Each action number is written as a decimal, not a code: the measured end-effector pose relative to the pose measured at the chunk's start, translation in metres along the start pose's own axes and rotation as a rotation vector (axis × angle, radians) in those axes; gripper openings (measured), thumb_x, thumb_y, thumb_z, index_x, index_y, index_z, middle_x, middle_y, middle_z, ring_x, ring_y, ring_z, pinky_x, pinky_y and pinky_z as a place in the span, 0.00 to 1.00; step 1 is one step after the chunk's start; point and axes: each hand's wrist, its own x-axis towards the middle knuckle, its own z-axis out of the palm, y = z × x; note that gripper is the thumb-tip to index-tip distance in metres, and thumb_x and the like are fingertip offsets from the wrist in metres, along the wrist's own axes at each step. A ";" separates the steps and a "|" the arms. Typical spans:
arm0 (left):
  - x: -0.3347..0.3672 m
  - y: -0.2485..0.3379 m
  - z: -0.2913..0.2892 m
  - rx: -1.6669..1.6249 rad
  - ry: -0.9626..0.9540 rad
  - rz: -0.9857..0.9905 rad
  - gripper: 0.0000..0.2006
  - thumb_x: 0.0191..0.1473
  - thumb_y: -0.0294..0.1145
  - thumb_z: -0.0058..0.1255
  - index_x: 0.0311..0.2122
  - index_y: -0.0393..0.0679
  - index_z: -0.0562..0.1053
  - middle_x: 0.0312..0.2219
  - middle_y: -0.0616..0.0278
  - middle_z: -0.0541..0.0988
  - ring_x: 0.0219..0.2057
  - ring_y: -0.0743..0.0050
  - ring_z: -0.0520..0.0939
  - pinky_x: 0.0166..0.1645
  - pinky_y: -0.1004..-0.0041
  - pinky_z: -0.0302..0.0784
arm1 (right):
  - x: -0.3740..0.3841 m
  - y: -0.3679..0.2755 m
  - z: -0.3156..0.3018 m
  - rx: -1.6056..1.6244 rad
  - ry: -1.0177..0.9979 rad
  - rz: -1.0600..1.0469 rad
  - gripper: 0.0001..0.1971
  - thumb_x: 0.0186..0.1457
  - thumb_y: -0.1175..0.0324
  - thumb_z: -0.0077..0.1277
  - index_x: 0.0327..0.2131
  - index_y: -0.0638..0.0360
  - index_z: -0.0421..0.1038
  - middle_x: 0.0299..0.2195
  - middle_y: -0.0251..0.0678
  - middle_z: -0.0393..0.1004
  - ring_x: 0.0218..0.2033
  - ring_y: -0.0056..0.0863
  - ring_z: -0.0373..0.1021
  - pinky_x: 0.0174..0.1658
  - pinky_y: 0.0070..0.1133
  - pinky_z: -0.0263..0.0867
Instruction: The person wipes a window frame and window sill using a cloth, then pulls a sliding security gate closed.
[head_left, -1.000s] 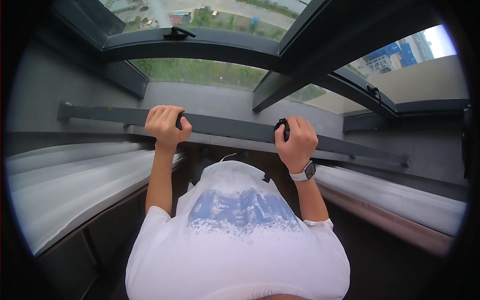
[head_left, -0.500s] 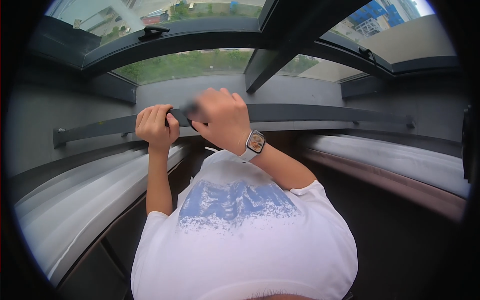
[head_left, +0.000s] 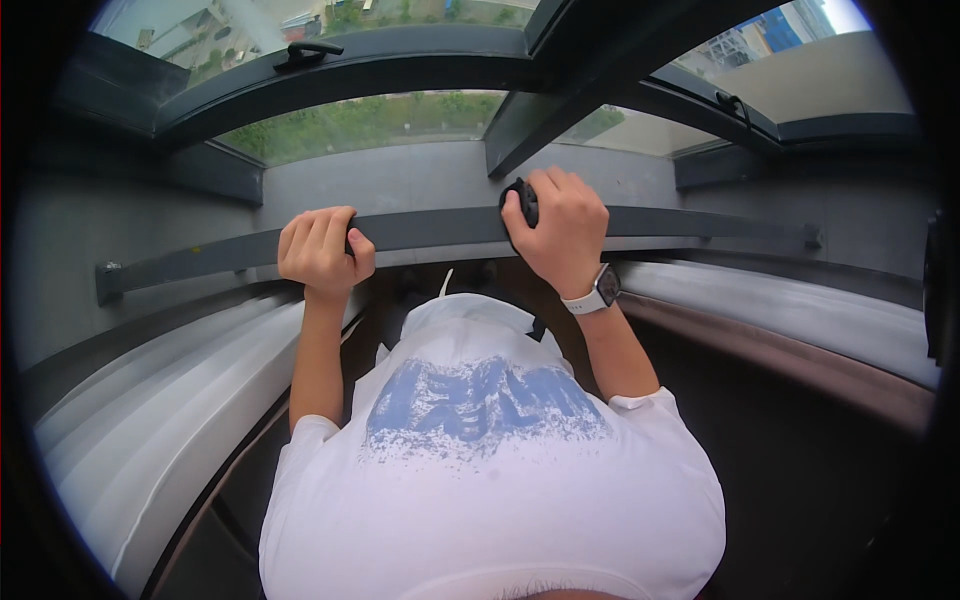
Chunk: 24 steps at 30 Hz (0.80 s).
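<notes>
A long dark grey rail [head_left: 430, 229] runs across in front of the window. My left hand [head_left: 322, 247] is closed round the rail's left part, thumb bent beneath the curled fingers. Farther right, my right hand [head_left: 562, 225] grips a small black rounded object [head_left: 522, 203] at the rail's upper side. Most of that object is hidden behind my fingers and palm, so its kind cannot be made out. A watch with a white strap [head_left: 590, 296] is on my right wrist.
Dark window frames [head_left: 400, 72] with a black handle [head_left: 308, 52] stand beyond the rail. White curtains [head_left: 170, 420] hang at the left, and another pale curtain [head_left: 760, 307] with a brownish edge at the right. A grey ledge [head_left: 380, 178] lies behind the rail.
My right hand has moved right along the rail with the black object, away from my left hand. The left hand keeps its hold, and the view has shifted slightly.
</notes>
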 end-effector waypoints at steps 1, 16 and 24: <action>0.002 0.001 0.001 0.002 -0.001 0.005 0.09 0.48 0.34 0.51 0.29 0.46 0.82 0.25 0.65 0.85 0.28 0.64 0.86 0.41 0.69 0.79 | 0.004 -0.025 0.013 0.022 0.010 -0.034 0.12 0.56 0.59 0.63 0.28 0.56 0.77 0.28 0.38 0.75 0.30 0.42 0.73 0.34 0.36 0.69; 0.002 0.000 -0.020 -0.043 -0.192 -0.071 0.07 0.54 0.29 0.52 0.31 0.43 0.81 0.27 0.61 0.83 0.30 0.59 0.84 0.42 0.65 0.78 | -0.016 0.084 -0.034 -0.061 0.110 0.175 0.14 0.63 0.57 0.59 0.35 0.58 0.84 0.32 0.42 0.84 0.35 0.48 0.80 0.44 0.38 0.72; 0.002 0.003 -0.004 -0.001 -0.032 -0.038 0.07 0.46 0.30 0.52 0.27 0.45 0.81 0.23 0.65 0.82 0.27 0.63 0.83 0.38 0.67 0.77 | -0.019 0.082 -0.029 -0.050 0.109 0.026 0.11 0.60 0.62 0.60 0.32 0.60 0.81 0.31 0.41 0.80 0.34 0.46 0.77 0.40 0.38 0.72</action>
